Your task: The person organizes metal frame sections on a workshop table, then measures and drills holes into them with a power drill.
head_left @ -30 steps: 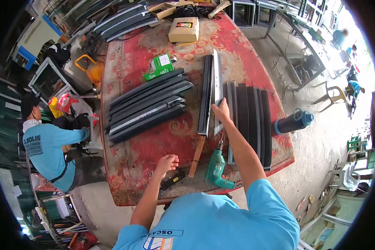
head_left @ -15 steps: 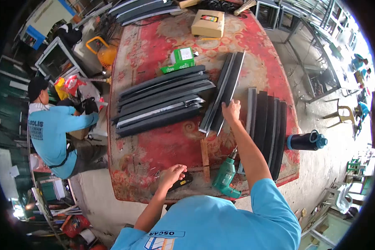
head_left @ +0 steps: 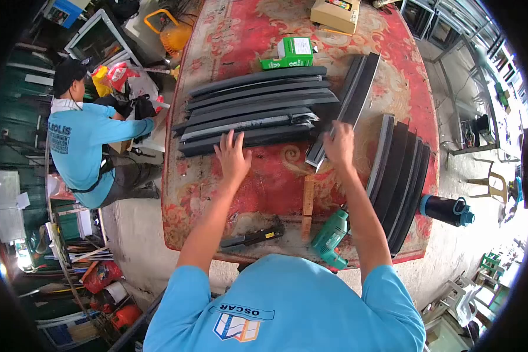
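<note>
Several long dark bars [head_left: 255, 108] lie side by side across the table. My left hand [head_left: 233, 158], fingers spread, rests at the edge of the nearest bar. Two dark bars [head_left: 349, 100] lie slanted to the right of that group, touching or nearly touching each other. My right hand [head_left: 339, 144] is over their lower part, slightly blurred, and its grip cannot be made out. Another group of dark bars [head_left: 398, 182] lies at the table's right side. A green drill [head_left: 330, 236] lies near the front edge, below my right hand.
On the red patterned table [head_left: 264, 193] are a wooden strip [head_left: 308, 196], a black tool [head_left: 252, 237], a green box [head_left: 295, 51] and a cardboard box [head_left: 336, 14]. A dark bottle [head_left: 446, 210] is at the right edge. A co-worker [head_left: 88, 141] sits at the left.
My left hand has moved forward from the front edge to the bars, its fingers now spread. The slanted bars lie closer together, with my right hand at their lower part. The view has shifted.
</note>
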